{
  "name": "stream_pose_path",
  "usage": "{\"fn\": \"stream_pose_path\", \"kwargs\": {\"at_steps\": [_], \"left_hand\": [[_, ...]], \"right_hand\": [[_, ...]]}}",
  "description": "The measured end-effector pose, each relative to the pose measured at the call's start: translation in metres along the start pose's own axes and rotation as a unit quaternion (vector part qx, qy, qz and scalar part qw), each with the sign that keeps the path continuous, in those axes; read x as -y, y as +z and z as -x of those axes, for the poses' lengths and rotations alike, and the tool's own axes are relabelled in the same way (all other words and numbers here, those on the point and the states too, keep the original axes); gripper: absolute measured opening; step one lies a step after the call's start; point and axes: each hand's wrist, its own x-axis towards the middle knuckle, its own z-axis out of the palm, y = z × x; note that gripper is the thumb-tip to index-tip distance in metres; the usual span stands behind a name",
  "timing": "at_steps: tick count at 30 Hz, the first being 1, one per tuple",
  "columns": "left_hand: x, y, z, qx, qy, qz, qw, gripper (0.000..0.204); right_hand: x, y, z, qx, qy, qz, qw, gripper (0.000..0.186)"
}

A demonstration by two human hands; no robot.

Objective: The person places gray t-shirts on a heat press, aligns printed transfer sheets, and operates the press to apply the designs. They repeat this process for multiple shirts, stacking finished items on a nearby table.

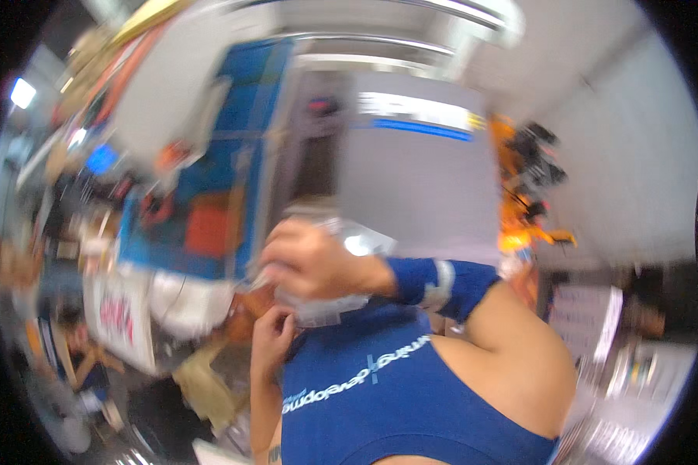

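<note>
Motion blurs the picture. In front of my chest my right hand is closed, its fingers curled round what looks like a clear plastic bag. Shiny film shows above the wrist and again below the palm. My left hand is just beneath it, fingers bent and thumb pressed in at the bag's lower left edge. What the bag contains, if anything, cannot be made out. Behind the hands stands a grey machine or cabinet with a white and blue label.
A blue frame or bin with an orange-red thing lies left of the cabinet. Orange and black equipment stands on its right. White packages are at the left. Another person is at the lower left.
</note>
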Motion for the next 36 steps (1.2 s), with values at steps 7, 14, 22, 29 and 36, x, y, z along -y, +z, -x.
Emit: {"fn": "stream_pose_path", "kwargs": {"at_steps": [7, 14, 22, 29, 36], "left_hand": [[0.245, -0.072, 0.108, -0.350, -0.184, 0.364, 0.843, 0.018], [0.399, -0.136, 0.170, -0.534, -0.208, 0.419, 0.704, 0.015], [0.442, -0.165, 0.090, -0.540, -0.025, 0.658, 0.524, 0.045], [0.446, -0.186, 0.011, -0.571, -0.102, 0.741, 0.337, 0.052], [0.510, -0.242, -0.056, -0.605, -0.233, 0.701, 0.296, 0.047]], "right_hand": [[0.047, 0.117, -0.116, 0.024, -0.143, 0.137, 0.980, 0.014], [0.041, 0.205, -0.175, 0.112, -0.060, 0.497, 0.858, 0.036], [0.025, 0.203, -0.192, 0.197, 0.073, 0.518, 0.829, 0.057], [0.034, 0.185, -0.163, 0.161, 0.057, 0.512, 0.842, 0.060], [0.042, 0.155, -0.117, 0.087, 0.137, 0.608, 0.777, 0.049]]}}
